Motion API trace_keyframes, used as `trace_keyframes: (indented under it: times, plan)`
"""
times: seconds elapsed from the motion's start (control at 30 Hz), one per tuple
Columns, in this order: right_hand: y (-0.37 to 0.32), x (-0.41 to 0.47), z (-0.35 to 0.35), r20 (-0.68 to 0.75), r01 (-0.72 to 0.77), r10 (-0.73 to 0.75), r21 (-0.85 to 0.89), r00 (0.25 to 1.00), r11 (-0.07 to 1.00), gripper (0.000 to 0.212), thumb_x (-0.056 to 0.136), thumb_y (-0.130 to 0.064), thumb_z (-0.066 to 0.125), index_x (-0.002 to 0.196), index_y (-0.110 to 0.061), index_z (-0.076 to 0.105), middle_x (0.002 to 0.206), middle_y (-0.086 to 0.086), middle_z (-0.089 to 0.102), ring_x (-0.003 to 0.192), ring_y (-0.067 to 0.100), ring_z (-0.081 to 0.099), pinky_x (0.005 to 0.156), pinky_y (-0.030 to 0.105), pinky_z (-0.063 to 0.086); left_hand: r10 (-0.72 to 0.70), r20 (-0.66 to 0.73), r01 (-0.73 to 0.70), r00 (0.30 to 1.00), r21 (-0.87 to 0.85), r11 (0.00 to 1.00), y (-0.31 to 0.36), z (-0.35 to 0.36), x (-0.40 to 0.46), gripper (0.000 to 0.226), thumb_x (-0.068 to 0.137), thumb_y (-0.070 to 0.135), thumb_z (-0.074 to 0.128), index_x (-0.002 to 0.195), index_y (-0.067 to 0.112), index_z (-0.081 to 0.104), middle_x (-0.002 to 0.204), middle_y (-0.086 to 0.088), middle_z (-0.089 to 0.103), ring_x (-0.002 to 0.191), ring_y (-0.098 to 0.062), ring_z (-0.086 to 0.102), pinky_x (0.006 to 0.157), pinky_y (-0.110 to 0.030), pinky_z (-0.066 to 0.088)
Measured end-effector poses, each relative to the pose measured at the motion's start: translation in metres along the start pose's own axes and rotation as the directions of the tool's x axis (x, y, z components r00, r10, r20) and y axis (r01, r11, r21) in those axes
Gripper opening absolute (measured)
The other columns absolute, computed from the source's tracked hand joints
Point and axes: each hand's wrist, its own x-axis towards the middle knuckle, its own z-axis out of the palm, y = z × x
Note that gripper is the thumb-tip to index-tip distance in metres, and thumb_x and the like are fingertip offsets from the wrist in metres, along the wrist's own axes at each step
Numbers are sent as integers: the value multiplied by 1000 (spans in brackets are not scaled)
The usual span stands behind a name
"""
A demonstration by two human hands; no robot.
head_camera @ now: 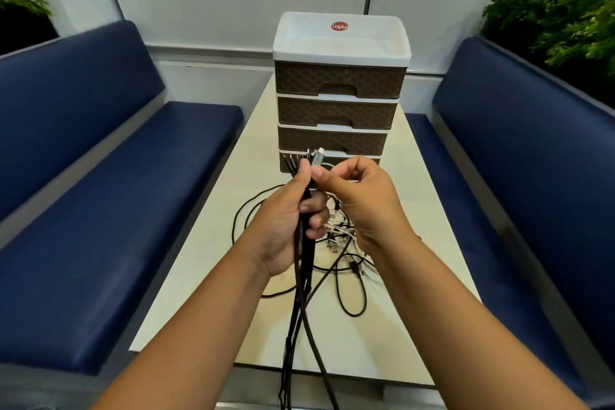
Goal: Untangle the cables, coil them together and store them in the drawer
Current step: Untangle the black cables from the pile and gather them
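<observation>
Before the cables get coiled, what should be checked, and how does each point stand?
1. Bundle held firmly in left hand: ok.
2. Plug ends lined up at the top, right hand pinching one: ok.
3. All cables gathered: not ok, a tangle lies on the table.
4. Held cables free of the tangle: cannot tell.
5. A drawer open to take them: not ok, all look closed.
</observation>
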Motion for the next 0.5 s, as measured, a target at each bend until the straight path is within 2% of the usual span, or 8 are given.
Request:
trace_keyframes:
  times: [0.07, 0.13, 0.23, 0.33, 0.37, 0.43, 0.5]
  plan:
    - [8, 7, -10, 26, 27, -24, -107, 999, 994, 25, 81, -28, 77, 82, -13, 57, 72, 1, 53, 63, 11, 48, 57, 23, 42, 18, 34, -16, 999, -43, 999, 7, -4, -4, 20, 98, 40, 46, 92, 23, 56, 57, 8, 23, 41, -1, 26, 38, -13, 21]
    - [26, 12, -27, 66, -24, 43, -274, 997, 961, 25, 90, -33, 68, 86, -11, 59, 76, 3, 57, 64, 11, 50, 58, 23, 42, 39, 47, -35, 998, -97, 995, 16, -10, -3, 17, 95, 36, 50, 85, 23, 48, 55, 10, 24, 38, 0, 24, 35, -12, 20]
    - [76, 13, -55, 58, -177, 258, -586, 964, 791, 21, 96, -28, 60, 88, -9, 61, 78, 5, 63, 65, 15, 56, 60, 29, 46, 78, 2, -77, 997, -115, 990, 30, -23, 1, 22, 91, 38, 53, 80, 24, 40, 54, 10, 23, 39, 0, 21, 36, -12, 14]
    - [129, 8, -68, 4, -304, 450, -732, 893, 610, 21, 95, -20, 59, 76, -11, 59, 72, 5, 66, 60, 20, 63, 57, 29, 49, 89, -54, -94, 995, -87, 992, 36, -36, 4, 24, 88, 39, 53, 77, 26, 38, 53, 10, 22, 39, -1, 19, 36, -14, 11]
    - [143, 8, -67, -31, -318, 458, -760, 889, 567, 23, 94, -21, 60, 74, -11, 60, 72, 7, 69, 63, 24, 67, 59, 31, 52, 81, -70, -87, 994, -92, 992, 36, -39, 5, 25, 88, 40, 54, 76, 26, 37, 53, 10, 22, 39, -1, 18, 36, -14, 10]
    - [163, 9, -60, -111, -298, 381, -827, 918, 477, 27, 92, -28, 60, 74, -9, 64, 73, 11, 72, 72, 29, 70, 70, 34, 57, 59, -91, -68, 994, -100, 993, 33, -44, 9, 26, 87, 40, 54, 75, 26, 36, 52, 9, 22, 38, -1, 18, 35, -14, 10]
    - [174, 13, -52, -177, -287, 276, -855, 945, 432, 35, 92, -37, 58, 77, -7, 66, 73, 11, 71, 75, 29, 69, 72, 30, 54, 43, -97, -52, 994, -92, 994, 30, -47, 13, 25, 87, 41, 54, 75, 26, 37, 53, 10, 21, 39, 0, 17, 35, -14, 10]
